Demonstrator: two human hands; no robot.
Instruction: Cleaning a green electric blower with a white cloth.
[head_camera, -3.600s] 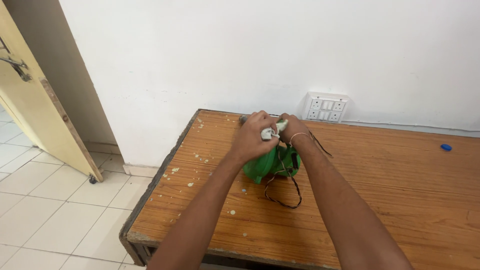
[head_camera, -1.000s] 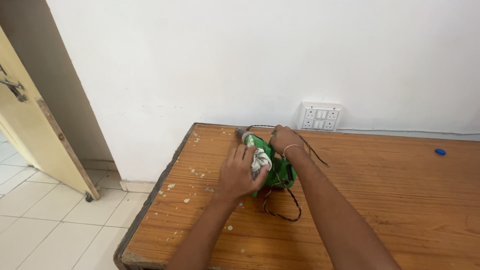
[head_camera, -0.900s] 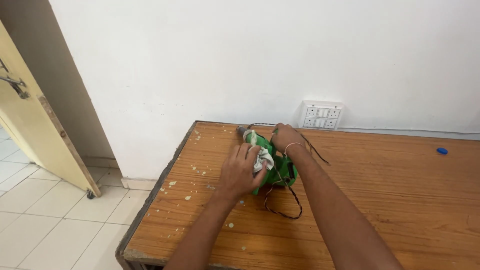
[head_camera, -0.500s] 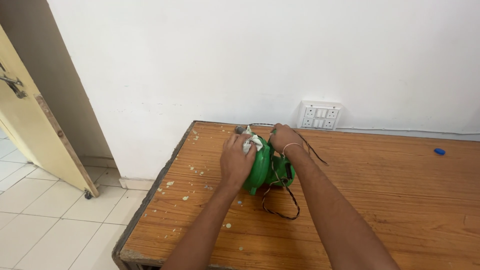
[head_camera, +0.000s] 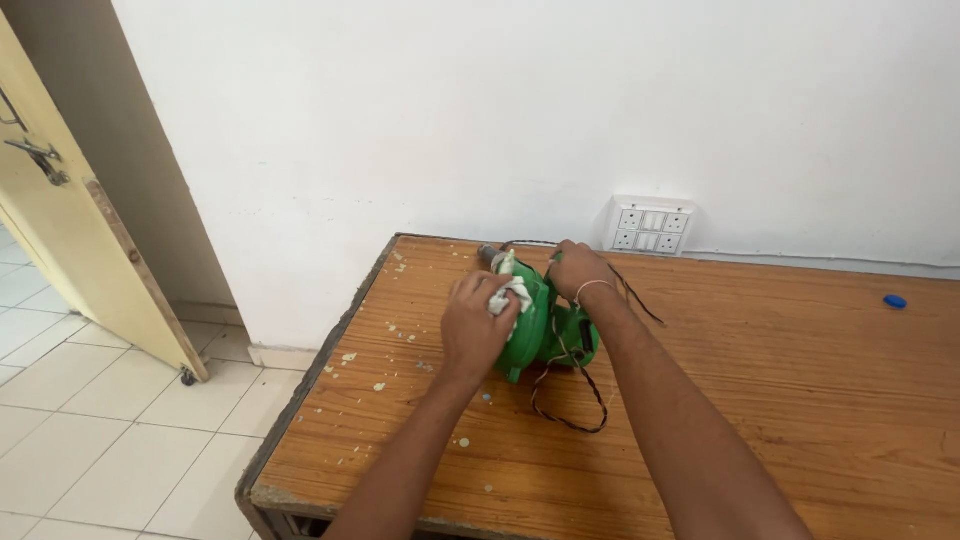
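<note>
A green electric blower (head_camera: 540, 330) lies on the wooden table (head_camera: 780, 400) near its far left corner, nozzle toward the wall. My left hand (head_camera: 477, 325) presses a small white cloth (head_camera: 508, 293) against the blower's round green housing. Just beyond it, my right hand (head_camera: 577, 271) grips the blower's top, with a thin band on the wrist. The blower's dark braided cord (head_camera: 570, 400) loops on the table in front of it and trails toward the wall.
A white socket panel (head_camera: 650, 224) sits on the wall behind the table. A small blue cap (head_camera: 894, 300) lies at the far right. Pale flecks dot the table's left side. A yellow door (head_camera: 70, 220) stands open over the tiled floor at left.
My left hand with the cloth has slid from the blower's near side up to the nozzle end and back a little onto the housing. My right hand has stayed on the blower.
</note>
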